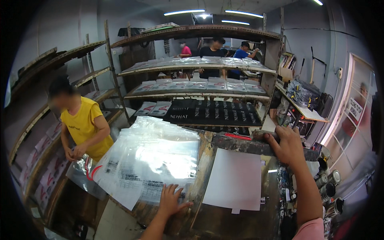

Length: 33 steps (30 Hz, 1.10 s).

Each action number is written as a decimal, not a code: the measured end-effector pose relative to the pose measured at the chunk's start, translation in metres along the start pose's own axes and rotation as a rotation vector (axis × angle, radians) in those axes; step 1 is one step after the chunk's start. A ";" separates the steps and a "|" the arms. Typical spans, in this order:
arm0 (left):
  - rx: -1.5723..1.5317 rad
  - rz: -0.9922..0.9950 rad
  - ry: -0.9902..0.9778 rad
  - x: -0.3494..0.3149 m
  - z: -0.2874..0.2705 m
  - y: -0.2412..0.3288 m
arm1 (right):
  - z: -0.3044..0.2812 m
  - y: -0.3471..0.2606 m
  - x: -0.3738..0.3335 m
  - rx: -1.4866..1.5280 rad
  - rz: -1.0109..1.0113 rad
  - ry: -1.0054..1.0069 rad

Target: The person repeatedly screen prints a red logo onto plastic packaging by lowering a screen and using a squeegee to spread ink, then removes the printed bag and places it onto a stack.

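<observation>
My left hand (171, 200) lies with spread fingers on the near edge of a fanned stack of clear plastic bags (160, 150). Dark print and a red curve show on some of the bags. At the far edge of the work board, my right hand (287, 145) closes round a dark, ink-stained frame (230, 142), its thumb toward the left. Red ink runs along the frame's top. Below it, a white sheet (233, 180) rests flat on the dark board (240, 224). Whether a separate tool is under my right fingers is hidden.
A person in yellow (89, 126) handles a clear bag at the left. Racks (196, 69) with rows of printed bags stand ahead, with several people behind. Open cans (328, 191) crowd the right side. A side table (310, 114) bears dark bundles near a glazed door (351, 110).
</observation>
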<state>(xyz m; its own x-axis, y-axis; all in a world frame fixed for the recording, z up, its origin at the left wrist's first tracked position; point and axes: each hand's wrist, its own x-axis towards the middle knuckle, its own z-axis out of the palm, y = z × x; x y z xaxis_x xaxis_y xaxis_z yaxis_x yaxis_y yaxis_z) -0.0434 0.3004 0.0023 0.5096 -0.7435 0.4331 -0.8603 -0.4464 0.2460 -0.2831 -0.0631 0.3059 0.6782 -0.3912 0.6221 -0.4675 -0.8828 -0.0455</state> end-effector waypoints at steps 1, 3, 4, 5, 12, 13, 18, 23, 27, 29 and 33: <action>-0.006 -0.007 -0.034 0.002 0.004 -0.002 | -0.002 0.001 0.000 -0.016 0.004 -0.003; 0.042 -0.031 -0.196 -0.002 0.002 -0.004 | -0.002 -0.007 -0.002 0.005 0.018 -0.039; 0.073 -0.043 -0.278 -0.007 0.003 -0.003 | 0.001 -0.009 -0.007 0.023 0.011 -0.020; 0.044 -0.030 -0.315 -0.006 0.014 0.000 | 0.001 -0.008 -0.012 0.021 0.009 0.005; -0.116 0.228 -0.365 0.035 0.078 0.109 | 0.004 0.001 -0.013 0.037 -0.018 0.037; -0.123 0.255 -0.336 0.044 0.098 0.124 | 0.007 0.001 -0.011 0.039 -0.026 0.029; -0.182 0.343 -0.325 0.088 0.122 0.219 | 0.003 0.020 0.006 -0.024 -0.042 0.069; -0.149 0.344 -0.349 0.063 0.120 0.229 | 0.043 0.017 -0.009 0.012 -0.096 0.056; -0.201 0.415 -0.313 0.056 0.128 0.259 | -0.007 0.028 0.002 0.112 -0.066 -0.180; -0.203 0.409 -0.300 0.054 0.125 0.267 | -0.012 0.034 0.008 0.170 -0.082 -0.251; -0.182 0.388 -0.384 0.052 0.120 0.272 | -0.010 0.024 0.014 0.106 -0.019 -0.356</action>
<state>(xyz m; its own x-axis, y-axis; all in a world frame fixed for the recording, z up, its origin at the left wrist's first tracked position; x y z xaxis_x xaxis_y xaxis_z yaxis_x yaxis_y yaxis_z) -0.2501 0.0808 -0.0125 0.0945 -0.9784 0.1837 -0.9555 -0.0374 0.2925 -0.2901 -0.0874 0.3214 0.8496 -0.4237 0.3139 -0.4042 -0.9056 -0.1283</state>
